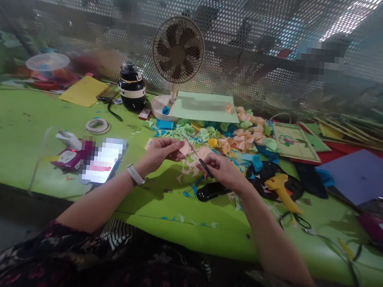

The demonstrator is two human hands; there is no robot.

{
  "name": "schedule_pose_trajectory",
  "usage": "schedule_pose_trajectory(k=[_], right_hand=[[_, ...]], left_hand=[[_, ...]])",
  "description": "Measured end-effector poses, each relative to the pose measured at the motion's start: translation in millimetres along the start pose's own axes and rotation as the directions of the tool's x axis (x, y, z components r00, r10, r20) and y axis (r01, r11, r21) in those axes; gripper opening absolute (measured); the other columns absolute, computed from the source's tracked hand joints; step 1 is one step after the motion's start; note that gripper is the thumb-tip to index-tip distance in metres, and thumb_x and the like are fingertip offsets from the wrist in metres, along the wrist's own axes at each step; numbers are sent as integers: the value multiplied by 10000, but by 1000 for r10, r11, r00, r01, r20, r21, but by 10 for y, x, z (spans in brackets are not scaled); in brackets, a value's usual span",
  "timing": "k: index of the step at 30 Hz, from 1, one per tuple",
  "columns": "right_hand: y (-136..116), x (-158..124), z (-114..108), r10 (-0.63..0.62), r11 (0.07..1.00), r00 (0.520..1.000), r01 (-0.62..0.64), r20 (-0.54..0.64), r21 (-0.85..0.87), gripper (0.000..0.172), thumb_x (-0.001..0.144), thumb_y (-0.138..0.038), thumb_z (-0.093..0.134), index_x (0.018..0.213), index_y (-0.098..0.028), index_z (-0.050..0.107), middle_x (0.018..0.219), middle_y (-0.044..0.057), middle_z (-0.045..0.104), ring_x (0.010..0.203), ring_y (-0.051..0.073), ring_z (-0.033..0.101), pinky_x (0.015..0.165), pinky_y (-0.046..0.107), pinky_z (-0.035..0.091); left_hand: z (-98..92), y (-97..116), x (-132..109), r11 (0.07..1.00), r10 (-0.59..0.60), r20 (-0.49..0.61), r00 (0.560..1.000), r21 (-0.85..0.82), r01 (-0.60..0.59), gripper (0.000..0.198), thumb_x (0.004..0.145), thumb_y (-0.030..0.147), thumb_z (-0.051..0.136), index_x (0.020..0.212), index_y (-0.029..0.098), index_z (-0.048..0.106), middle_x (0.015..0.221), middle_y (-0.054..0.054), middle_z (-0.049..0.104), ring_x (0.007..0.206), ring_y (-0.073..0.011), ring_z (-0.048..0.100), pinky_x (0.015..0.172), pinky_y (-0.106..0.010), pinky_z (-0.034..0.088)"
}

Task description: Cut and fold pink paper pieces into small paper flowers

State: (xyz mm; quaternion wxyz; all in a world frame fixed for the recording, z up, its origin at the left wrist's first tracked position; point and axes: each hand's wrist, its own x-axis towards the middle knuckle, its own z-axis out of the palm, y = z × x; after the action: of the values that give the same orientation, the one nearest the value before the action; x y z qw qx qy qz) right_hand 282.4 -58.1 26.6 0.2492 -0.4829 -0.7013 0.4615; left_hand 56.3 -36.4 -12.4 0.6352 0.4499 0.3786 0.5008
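Note:
Between the thumb and fingers of my left hand [163, 155] is a small piece of pale peach paper [185, 147]. My right hand [222, 168] is closed around the dark handles of a pair of scissors [205, 167], whose blades point up and left at the paper's edge. Peach paper scraps [192, 165] lie on the green table [157, 204] under both hands. Just beyond them is a heap of cut green, blue and peach pieces [243, 139]. A glossy black object [213, 192] rests below my right hand.
A small fan [178, 51] and black bottle [132, 89] stand at the back. Left are a tape roll [98, 126] and a lit phone [104, 161]. On the right, a yellow glue gun [284, 192] with its cord lies near a purple sheet [362, 177].

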Motion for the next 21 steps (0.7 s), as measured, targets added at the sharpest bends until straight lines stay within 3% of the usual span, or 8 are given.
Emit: schedule_pose_trajectory(k=[12,21], right_hand=[[-24,-1,18,-5,1000,1000,5,5,17,482,695,-644,747,671,-223,515,629,-17,544,578,133,526,568,298,420],[74,49,6,-35,999,993,36,-117,12,499,693,-649,750,675,-207,519,619,-16,548,573,119,482,534,279,370]], left_hand=[[22,53,-1,997,-32,10,999,-68,33,432,622,461,896,807,128,693,619,-20,717,580,-113,707,512,-149,525],[23,88,-10,994,-41,4,999,-100,41,335,680,285,870,892,153,647,805,-20,757,726,-144,751,522,-161,527]])
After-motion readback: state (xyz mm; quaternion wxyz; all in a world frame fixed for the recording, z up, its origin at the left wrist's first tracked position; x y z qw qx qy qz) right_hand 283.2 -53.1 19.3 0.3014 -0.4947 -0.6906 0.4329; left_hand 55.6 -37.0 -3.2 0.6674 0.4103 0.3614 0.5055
